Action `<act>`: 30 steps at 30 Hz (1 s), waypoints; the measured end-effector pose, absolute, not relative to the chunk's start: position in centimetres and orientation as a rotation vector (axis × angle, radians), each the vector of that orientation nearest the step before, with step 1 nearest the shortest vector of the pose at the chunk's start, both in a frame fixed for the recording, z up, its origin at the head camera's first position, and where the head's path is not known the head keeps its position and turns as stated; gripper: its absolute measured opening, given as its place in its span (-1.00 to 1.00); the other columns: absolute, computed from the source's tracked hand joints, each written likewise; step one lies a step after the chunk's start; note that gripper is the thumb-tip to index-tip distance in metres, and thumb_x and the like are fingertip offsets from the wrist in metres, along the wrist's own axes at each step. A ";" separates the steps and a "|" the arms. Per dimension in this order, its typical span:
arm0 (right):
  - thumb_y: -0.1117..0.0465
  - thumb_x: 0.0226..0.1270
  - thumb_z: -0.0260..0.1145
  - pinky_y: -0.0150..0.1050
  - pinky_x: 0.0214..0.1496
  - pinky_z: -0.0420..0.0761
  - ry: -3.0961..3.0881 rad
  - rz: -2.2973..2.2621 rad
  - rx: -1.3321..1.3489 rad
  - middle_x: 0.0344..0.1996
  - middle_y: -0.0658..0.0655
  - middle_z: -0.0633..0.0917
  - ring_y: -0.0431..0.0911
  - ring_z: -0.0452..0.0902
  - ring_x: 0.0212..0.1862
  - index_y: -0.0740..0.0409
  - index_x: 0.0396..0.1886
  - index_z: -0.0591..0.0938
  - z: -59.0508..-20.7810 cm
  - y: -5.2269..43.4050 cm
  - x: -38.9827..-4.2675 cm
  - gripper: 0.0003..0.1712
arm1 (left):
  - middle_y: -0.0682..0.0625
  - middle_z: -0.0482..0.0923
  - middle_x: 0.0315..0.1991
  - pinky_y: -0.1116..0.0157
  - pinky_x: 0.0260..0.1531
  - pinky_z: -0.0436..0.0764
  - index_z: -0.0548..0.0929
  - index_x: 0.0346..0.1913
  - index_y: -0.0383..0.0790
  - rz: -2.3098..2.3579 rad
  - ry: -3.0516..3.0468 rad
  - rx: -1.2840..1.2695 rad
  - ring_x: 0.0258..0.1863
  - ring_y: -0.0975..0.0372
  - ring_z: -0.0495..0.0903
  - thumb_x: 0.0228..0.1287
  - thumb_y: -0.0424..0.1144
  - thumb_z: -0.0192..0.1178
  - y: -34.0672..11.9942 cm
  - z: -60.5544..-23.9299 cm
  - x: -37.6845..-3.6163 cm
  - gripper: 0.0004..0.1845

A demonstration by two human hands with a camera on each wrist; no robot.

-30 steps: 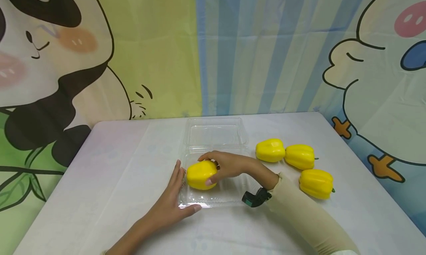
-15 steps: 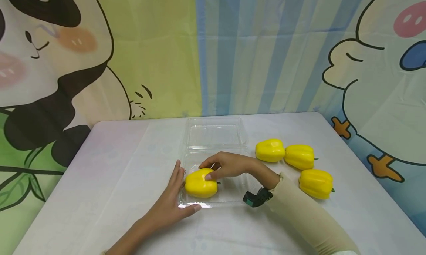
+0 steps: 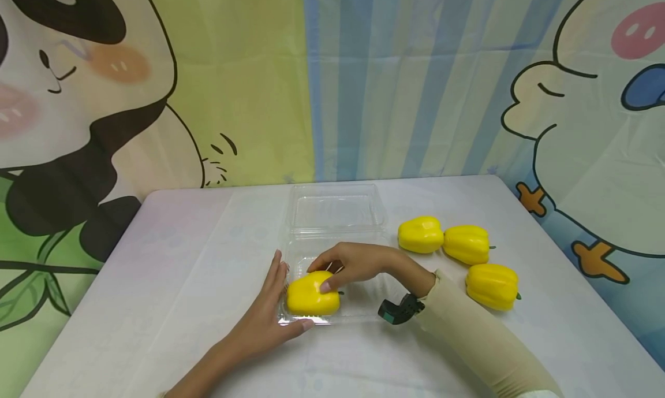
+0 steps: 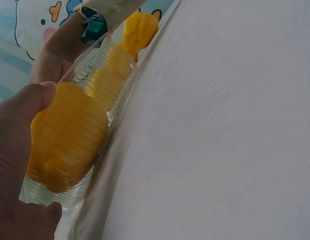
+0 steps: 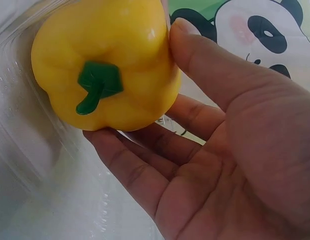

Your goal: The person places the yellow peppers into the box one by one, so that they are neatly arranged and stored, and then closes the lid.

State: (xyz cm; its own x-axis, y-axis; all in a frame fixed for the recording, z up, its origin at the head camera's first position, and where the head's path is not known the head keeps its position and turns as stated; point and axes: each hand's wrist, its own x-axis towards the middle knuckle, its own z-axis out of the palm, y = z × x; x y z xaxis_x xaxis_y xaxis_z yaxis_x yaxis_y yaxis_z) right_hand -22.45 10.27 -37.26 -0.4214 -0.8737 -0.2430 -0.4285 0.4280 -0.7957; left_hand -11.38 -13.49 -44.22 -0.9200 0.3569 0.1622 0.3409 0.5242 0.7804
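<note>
A yellow bell pepper (image 3: 307, 300) lies in the front left corner of a clear plastic clamshell container (image 3: 363, 308). My right hand (image 3: 352, 265) grips it from above and behind, thumb on one side and fingers on the other. In the right wrist view the pepper's green stem (image 5: 101, 82) faces the camera, with the thumb (image 5: 190, 42) against its side. My left hand (image 3: 267, 314) spans the container's near left corner, fingers straight along the left wall and thumb along the front rim. Through the clear wall, the left wrist view shows the pepper (image 4: 70, 135) close to that hand.
Three more yellow peppers lie to the right: one nearest the container (image 3: 421, 234), one touching its right side (image 3: 466, 244), one nearer the front (image 3: 492, 286). The container's lid (image 3: 337, 208) lies folded back toward the rear table edge. A printed curtain (image 3: 249, 86) hangs behind.
My right hand has lowered the pepper and brought it toward the container's front left corner, turning it so that its stem points right. The left hand has stayed in place.
</note>
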 end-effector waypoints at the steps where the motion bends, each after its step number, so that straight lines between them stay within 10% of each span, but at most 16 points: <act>1: 0.08 0.32 0.36 -0.37 0.13 0.50 2.021 -0.863 -1.101 0.07 -0.17 0.61 -0.23 0.55 0.08 0.09 0.24 0.55 -37.3 10.3 -22.4 -0.49 | 0.21 -0.52 0.55 -0.14 0.26 0.21 -0.13 0.54 -0.31 1.391 2.727 0.624 0.44 -0.02 0.08 -0.02 0.28 0.40 -13.5 -44.2 -11.4 0.29; 30: 0.08 0.45 0.22 -0.20 0.12 0.56 2.155 -1.066 -0.995 0.14 0.23 0.60 -0.01 0.54 0.15 0.23 0.30 0.47 -36.2 14.4 -23.0 -0.48 | 0.20 -0.51 0.54 -0.05 0.29 0.18 -0.21 0.56 -0.19 1.432 2.696 0.568 0.47 0.02 -0.01 -0.01 0.17 0.46 -13.0 -44.1 -11.2 0.29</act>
